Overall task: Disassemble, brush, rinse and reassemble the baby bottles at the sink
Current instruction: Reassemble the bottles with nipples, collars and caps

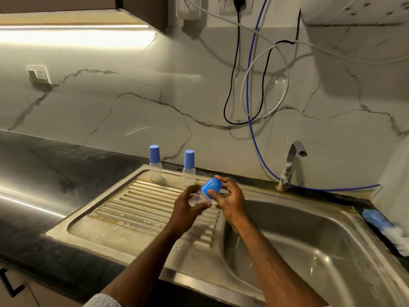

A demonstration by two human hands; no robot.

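A small clear baby bottle is held tilted above the ribbed drainboard, its blue cap pointing up and to the right. My left hand is wrapped around the clear body. My right hand has its thumb and fingertips on the blue cap. Two more capped bottles, one on the left and one on the right, stand upright at the back of the drainboard. A blue and white bottle brush lies on the counter right of the sink basin.
The steel tap rises behind the basin, with a blue hose running from it up the marble wall among black and white cables. Dark countertop stretches left of the drainboard. Water drops lie on the drainboard.
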